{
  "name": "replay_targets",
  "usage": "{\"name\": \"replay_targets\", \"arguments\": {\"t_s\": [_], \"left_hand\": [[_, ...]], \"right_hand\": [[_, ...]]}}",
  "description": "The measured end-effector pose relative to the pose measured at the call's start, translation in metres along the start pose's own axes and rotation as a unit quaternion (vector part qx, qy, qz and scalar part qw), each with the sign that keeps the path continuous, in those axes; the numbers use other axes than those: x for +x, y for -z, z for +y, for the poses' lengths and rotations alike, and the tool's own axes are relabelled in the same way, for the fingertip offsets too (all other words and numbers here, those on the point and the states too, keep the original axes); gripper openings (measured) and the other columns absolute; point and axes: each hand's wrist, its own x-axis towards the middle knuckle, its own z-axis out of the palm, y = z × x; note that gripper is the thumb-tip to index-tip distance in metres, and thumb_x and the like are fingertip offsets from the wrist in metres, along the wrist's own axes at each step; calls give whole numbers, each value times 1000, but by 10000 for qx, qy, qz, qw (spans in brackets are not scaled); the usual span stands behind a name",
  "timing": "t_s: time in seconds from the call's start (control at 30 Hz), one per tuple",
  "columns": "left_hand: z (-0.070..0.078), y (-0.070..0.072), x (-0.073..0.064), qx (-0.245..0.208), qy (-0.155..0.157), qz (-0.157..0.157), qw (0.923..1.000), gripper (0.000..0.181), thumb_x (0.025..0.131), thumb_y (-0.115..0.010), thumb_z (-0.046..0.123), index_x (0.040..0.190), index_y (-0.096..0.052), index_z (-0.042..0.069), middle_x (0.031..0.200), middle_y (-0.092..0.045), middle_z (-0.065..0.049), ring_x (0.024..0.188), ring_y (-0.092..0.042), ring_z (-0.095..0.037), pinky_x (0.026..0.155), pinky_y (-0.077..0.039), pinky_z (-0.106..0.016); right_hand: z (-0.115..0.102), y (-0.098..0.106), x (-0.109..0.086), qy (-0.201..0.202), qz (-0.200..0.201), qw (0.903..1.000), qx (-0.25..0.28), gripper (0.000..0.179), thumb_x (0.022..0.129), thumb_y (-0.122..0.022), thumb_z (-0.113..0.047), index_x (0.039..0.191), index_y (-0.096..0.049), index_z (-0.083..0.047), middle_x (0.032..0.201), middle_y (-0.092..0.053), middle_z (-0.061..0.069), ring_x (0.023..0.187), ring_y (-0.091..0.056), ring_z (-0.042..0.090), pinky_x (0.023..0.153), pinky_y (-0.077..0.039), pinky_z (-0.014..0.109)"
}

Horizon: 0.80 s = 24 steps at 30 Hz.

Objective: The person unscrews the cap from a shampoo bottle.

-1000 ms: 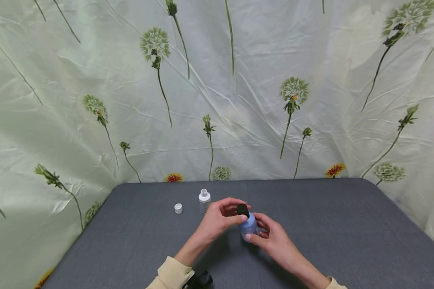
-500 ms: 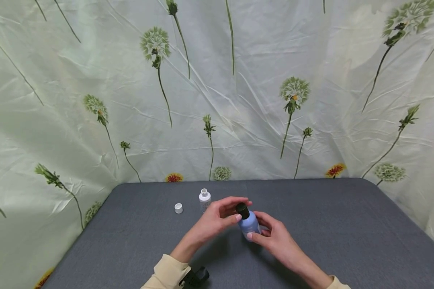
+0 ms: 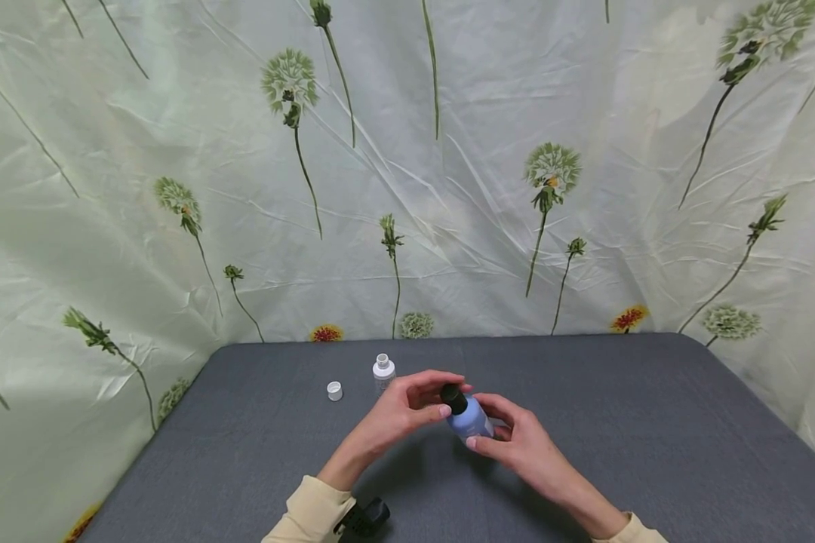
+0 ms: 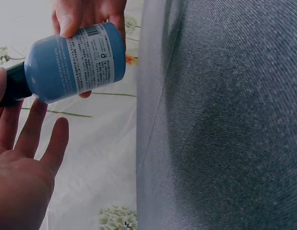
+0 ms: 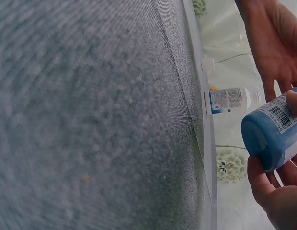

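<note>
A blue bottle (image 3: 469,421) with a black cap (image 3: 453,397) is held off the table, tilted so that its cap leans to the left. Its body is gripped by my right hand (image 3: 524,446), thumb at the front and fingers behind. My left hand (image 3: 401,411) pinches the black cap between thumb and fingers. In the left wrist view, the bottle's printed back label (image 4: 93,57) shows, and some fingers of the left hand spread below the cap. The right wrist view shows the blue base (image 5: 263,141), with the cap outside the frame.
Behind the left hand stands an uncapped clear bottle with a white neck (image 3: 383,368), partly hidden. Left of it a small white cap (image 3: 335,391) lies on the dark grey table (image 3: 244,452). A flower-printed cloth (image 3: 448,188) hangs behind the table's far edge.
The blue bottle has tilted further left and risen slightly. Both hands keep their hold on it, and the left forearm has shifted a little left. The clear bottle and white cap stay put.
</note>
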Motion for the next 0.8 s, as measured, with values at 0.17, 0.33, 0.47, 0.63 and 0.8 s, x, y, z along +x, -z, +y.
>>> {"name": "replay_targets", "arguments": {"t_s": [0.17,0.33,0.47,0.63,0.8], "left_hand": [[-1,0,2,319,122,291,9990,35,91,-71,9,125,-65,10,121,-67,-6,111,-63,-25,90,-50,-36],[-1,0,4,531,152,509,9972,30,87,-76,10,116,-68,12,114,-69,-3,106,-64,-25,92,-49,-44],[-2,-1,4,579,178,620,9962,30,85,-77,7,113,-68,12,111,-70,-2,104,-63,-26,93,-46,-49],[-2,-1,4,647,73,582,9962,34,86,-76,5,118,-66,12,113,-69,-3,106,-61,-25,92,-46,-47],[-2,1,3,585,-147,169,9980,40,88,-73,4,126,-63,12,122,-65,-5,115,-59,-27,94,-47,-40]], "right_hand": [[-1,0,-1,67,15,10000,-51,58,85,-79,-14,134,-52,0,133,-52,26,103,-64,30,79,-55,32],[-2,-1,-1,137,71,9997,-188,56,84,-79,-13,133,-54,-1,131,-54,24,101,-65,29,79,-54,30],[-2,-2,-1,169,81,9994,-276,55,84,-79,-14,132,-54,-1,129,-55,23,102,-64,28,79,-54,30],[-2,-2,-1,66,98,9995,-310,57,84,-80,-16,132,-54,-1,130,-55,22,105,-63,29,80,-54,31],[-1,-2,-1,-30,205,9988,-441,57,84,-80,-19,132,-55,-2,130,-56,20,108,-62,29,83,-54,33]]}}
